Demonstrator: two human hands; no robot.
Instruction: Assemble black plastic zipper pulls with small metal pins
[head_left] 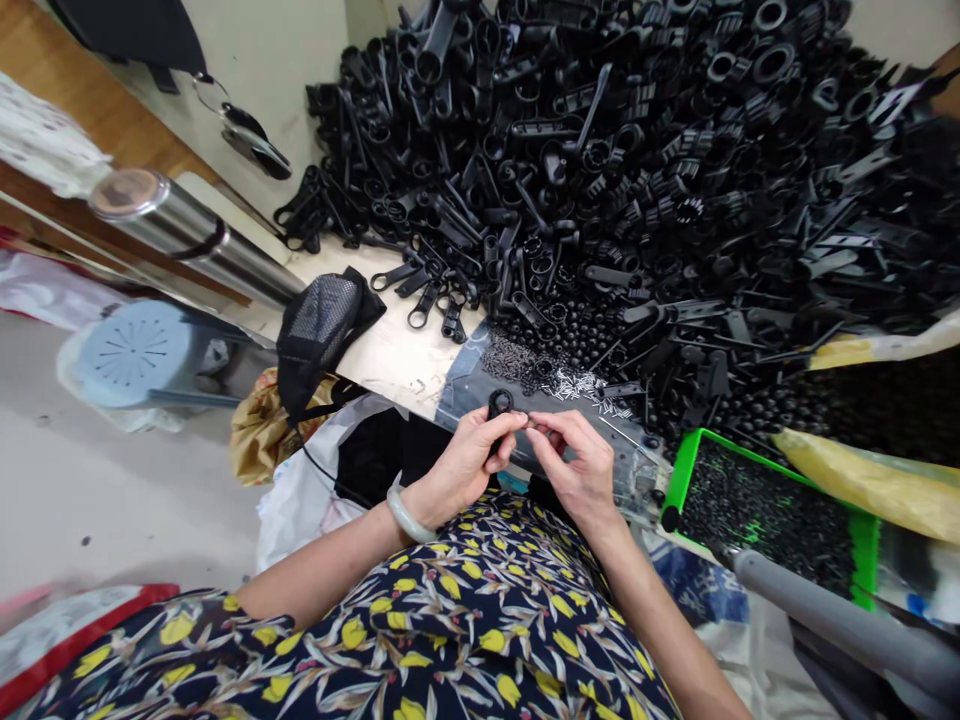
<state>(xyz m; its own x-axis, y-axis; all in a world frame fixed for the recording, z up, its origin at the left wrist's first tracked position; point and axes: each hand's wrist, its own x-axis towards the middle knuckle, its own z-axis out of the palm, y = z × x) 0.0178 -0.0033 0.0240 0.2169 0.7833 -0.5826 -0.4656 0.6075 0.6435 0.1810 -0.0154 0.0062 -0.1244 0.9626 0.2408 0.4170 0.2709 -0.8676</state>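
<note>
My left hand [469, 455] grips a black plastic part [499, 408] with a ring-shaped head, held upright just above my lap. My right hand [574, 460] is right beside it, its fingertips pinched on something tiny pressed against the part's side; the item is too small to make out. Both hands hover at the near edge of the wooden table [390, 350]. A pale bangle sits on my left wrist.
A huge pile of black plastic parts [637, 170] covers the table. A green tray [772, 505] of small black pieces sits right of my hands, with yellow bags beside it. A black mesh cap [322, 320], a steel cylinder [187, 235] and a blue stool [139, 350] lie left.
</note>
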